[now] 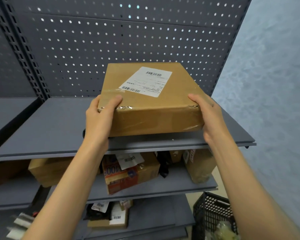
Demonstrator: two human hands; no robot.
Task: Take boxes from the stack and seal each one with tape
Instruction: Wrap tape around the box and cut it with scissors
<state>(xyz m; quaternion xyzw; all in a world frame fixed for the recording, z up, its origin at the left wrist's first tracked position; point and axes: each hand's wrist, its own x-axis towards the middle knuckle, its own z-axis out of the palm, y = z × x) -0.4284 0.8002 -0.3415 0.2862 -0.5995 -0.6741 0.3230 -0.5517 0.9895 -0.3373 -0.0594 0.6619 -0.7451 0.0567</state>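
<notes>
The shelf (55, 125) at mid-frame carried the box (149, 101), centre frame, already partly taped. The left hand (100, 115) and right hand (210, 115) gripped its near corners, fingers curled on top; a level, even two-handed hold seemed best.

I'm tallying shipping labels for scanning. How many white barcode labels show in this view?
4. One on top of the held box; one crumpled on the printed box on the middle shelf; two on parcels on the bottom shelf. Others may be hidden.

Dim, soft light; blurred, warped edges
</notes>
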